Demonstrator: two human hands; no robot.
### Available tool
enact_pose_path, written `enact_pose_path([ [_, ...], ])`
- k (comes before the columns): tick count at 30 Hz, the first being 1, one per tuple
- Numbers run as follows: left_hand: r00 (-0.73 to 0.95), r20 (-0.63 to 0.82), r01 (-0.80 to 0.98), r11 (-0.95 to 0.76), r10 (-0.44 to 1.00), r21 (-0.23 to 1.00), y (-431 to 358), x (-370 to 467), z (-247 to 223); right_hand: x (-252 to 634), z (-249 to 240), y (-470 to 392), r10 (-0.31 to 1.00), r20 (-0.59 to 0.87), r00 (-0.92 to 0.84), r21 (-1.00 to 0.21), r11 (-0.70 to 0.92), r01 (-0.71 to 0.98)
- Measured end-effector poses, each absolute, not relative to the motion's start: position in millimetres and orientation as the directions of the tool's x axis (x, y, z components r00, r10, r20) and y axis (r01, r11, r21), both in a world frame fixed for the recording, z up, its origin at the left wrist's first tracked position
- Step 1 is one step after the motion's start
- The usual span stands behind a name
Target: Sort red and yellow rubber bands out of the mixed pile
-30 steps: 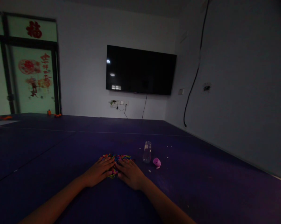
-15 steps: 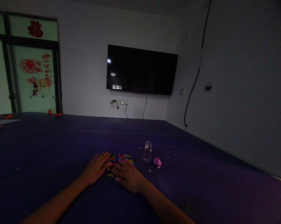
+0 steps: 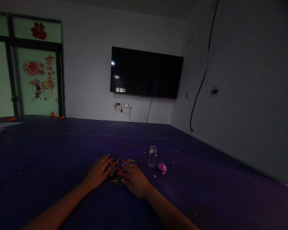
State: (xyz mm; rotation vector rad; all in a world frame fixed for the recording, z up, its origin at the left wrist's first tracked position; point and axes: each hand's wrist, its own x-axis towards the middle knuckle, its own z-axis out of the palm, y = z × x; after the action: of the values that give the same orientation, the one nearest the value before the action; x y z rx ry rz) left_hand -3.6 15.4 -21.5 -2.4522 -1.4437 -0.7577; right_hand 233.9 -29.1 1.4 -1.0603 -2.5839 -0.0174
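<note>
Gathering seems to be where things stand: both hands are flat on the dark purple mat [image 3: 62,150], cupped around a small heap of colorful rubber bands [image 3: 118,164]. The left hand [image 3: 97,172] lies palm down with fingers spread loosely, its fingertips touching the left edge of the heap. The right hand [image 3: 134,179] is palm down too, fingers lying over the near right side of the heap. Neither hand looks closed around anything, they're just resting on and against the bands, though it's pretty dim so I can't tell if a band is hooked under a finger.

The heap sits between the two hands, fairly tight already, with a few loops straggling out toward the near edge. So I'd say the bunching up is mostly done and nothing's been lifted or sorted.

Just right of the heap stands a small clear bottle [image 3: 152,157], open at the top, and its pink cap [image 3: 162,167] lies beside it on the mat.
</note>
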Motion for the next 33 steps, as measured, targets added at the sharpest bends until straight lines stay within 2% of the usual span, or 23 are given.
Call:
enact_pose_path([
  [11, 0.412, 0.518, 0.855, -0.514, 0.75, 0.065, 9, 0, -14, 231, -1, -29, 0.761, 0.382, -0.525, -0.157, 0.613, 0.774],
  [17, 0.402, 0.562, 0.849, -0.525, 0.723, 0.067, 12, -3, -16, 231, -6, -24, 0.857, 0.439, -0.271, -0.179, 0.379, 0.908],
  [22, 0.45, 0.649, 0.778, -0.626, 0.614, 0.053, 10, -2, -15, 233, -4, -21, 0.885, 0.432, -0.171, -0.172, 0.267, 0.948],
  [25, 0.559, 0.642, 0.68, -0.733, 0.525, 0.007, 5, 0, -10, 234, 0, -21, 0.903, 0.412, -0.12, -0.209, 0.222, 0.952],
  [28, 0.669, 0.59, 0.579, -0.814, 0.452, -0.032, -1, 4, -5, 234, 1, -22, 0.911, 0.4, -0.104, -0.279, 0.229, 0.933],
  [33, 0.75, 0.494, 0.537, -0.841, 0.44, -0.065, -5, 8, -1, 233, -5, -17, 0.866, 0.447, -0.225, -0.375, 0.41, 0.831],
])
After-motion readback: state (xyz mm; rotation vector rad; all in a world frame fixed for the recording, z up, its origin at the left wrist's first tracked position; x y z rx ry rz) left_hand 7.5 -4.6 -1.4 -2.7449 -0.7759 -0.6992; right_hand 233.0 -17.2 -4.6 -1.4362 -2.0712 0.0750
